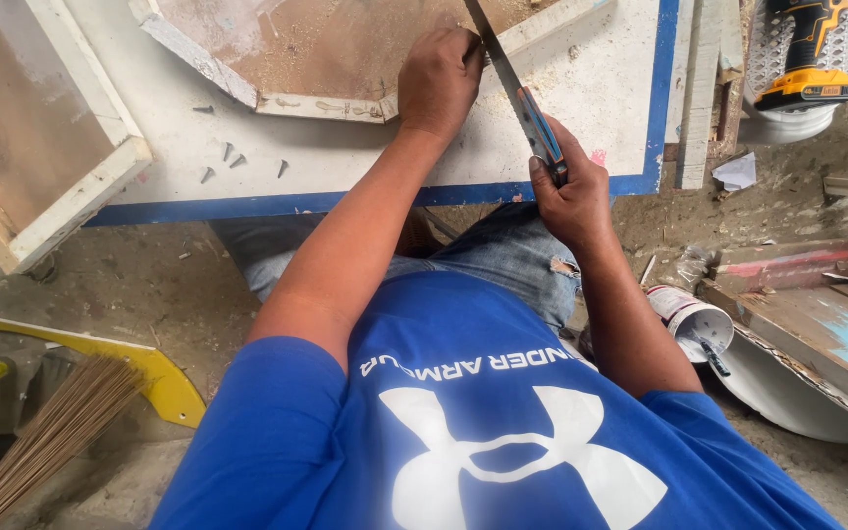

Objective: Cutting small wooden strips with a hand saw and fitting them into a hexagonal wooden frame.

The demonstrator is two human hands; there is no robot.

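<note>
The right hand (569, 196) is wrapped around the blue-and-grey handle of a saw (517, 98), whose blade runs up and away across the white desk (581, 118) to the frame (316, 103). The left hand (439, 79) lies curled, knuckles up, on the frame's white lower edge, just beside the blade and touching it. The frame is an angled wooden piece with a brown panel dusted with sawdust. A few dark screws (233, 162) lie loose on the desk to the left. A yellow-and-black drill (805, 54) rests at the upper right, a broom (51, 432) at the lower left, and a white tub (694, 319) on the floor.
</note>
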